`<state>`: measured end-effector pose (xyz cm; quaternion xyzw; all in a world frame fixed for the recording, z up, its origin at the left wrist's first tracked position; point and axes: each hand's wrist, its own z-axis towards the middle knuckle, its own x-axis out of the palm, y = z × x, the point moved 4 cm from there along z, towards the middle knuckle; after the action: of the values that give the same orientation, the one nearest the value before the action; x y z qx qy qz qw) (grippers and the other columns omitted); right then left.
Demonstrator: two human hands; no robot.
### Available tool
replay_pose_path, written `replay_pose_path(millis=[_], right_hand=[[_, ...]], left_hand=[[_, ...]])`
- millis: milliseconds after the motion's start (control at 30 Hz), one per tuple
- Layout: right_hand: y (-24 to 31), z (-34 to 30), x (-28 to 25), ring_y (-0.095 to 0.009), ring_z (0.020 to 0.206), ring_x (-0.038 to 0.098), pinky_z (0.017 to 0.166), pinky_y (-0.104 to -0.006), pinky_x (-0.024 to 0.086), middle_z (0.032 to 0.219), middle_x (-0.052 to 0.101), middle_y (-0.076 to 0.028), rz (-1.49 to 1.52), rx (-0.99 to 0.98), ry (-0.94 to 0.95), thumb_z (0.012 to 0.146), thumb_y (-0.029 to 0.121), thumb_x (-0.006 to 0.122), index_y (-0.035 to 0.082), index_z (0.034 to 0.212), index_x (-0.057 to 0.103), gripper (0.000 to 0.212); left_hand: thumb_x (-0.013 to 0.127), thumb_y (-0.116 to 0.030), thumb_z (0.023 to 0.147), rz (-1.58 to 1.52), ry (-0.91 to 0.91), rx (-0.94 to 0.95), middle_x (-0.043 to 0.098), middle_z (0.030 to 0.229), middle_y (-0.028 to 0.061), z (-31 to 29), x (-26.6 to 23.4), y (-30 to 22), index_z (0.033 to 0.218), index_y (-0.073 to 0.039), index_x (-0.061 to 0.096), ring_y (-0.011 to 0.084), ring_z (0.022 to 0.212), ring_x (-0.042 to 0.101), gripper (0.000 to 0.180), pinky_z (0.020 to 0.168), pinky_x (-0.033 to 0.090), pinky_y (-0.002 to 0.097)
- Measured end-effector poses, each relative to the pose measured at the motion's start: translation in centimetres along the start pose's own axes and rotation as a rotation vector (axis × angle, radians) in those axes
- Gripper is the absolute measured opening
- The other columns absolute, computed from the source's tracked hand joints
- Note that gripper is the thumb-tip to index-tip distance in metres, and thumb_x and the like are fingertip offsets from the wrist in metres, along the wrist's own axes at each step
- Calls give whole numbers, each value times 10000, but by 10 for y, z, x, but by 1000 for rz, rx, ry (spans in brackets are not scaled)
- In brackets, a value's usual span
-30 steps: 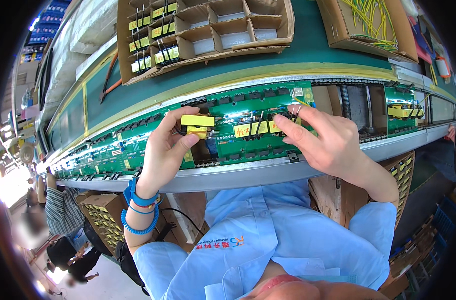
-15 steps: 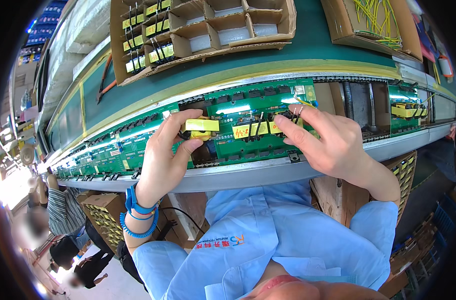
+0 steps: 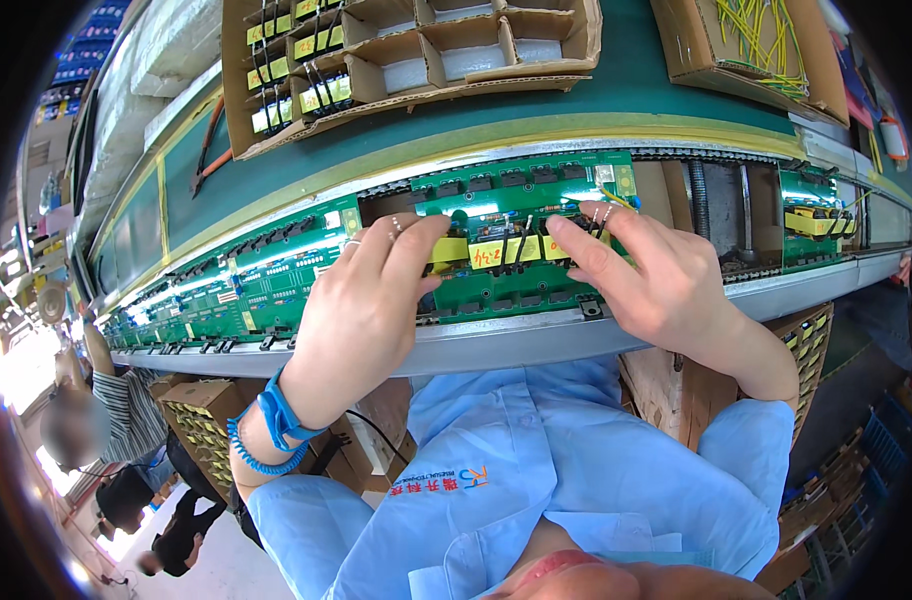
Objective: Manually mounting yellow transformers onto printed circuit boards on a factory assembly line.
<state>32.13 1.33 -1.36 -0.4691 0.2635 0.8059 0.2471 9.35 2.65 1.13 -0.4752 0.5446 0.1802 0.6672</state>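
My left hand (image 3: 371,290) is closed on a yellow-wrapped transformer (image 3: 450,250), its fingers over the far side and the thumb on the near side. That part sits at the left end of a green circuit board (image 3: 476,298); whether it is fully seated is hidden. Beside it on the board stands another yellow transformer (image 3: 506,252) with handwritten red marks and black leads. At the right end, the fingers and thumb of my right hand (image 3: 671,285) grip a third yellow transformer (image 3: 554,247), mostly covered by the fingers.
The board rides on a metal-edged conveyor rail (image 3: 536,333), with more green boards (image 3: 246,285) to the left and one at right. Beyond are a divided carton (image 3: 456,92) of transformers, a box (image 3: 696,75) of yellow-green wires and orange-handled pliers (image 3: 211,170). People sit at lower left.
My left hand has moved right, bringing its transformer from the board's left edge onto the board beside the middle one. The right hand stays nearly in place.
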Motion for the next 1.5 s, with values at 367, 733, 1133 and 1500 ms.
replay_pose_path(millis=[367,733,1133,1500], right_hand=[[2,2,-1,-181,719,668,558,-269,553,881,613,-123,9,16,35,746,106,628,51,1202,654,460],[2,0,2,-178,692,651,526,-258,540,880,609,-125,-35,15,-24,710,102,639,40,1177,672,472],[0,-3,6,-165,654,625,513,-256,530,870,601,-111,-52,-11,-70,697,103,649,33,1166,680,475],[0,-3,8,-162,657,622,517,-260,528,878,604,-104,-52,-4,-81,733,106,658,36,1166,678,440]], left_hand=[[678,-34,798,190,225,9,592,969,165,21,7,-10,1193,-5,536,358,841,619,421,687,508,430],[654,-18,748,234,69,55,566,926,138,14,12,-10,1170,-11,544,288,789,622,435,613,530,376],[616,-63,752,347,-53,130,593,1015,170,9,16,-13,1141,11,560,243,806,622,400,603,560,291],[629,-81,772,313,-55,208,596,986,157,12,21,-16,1116,28,567,230,807,622,366,613,544,284]])
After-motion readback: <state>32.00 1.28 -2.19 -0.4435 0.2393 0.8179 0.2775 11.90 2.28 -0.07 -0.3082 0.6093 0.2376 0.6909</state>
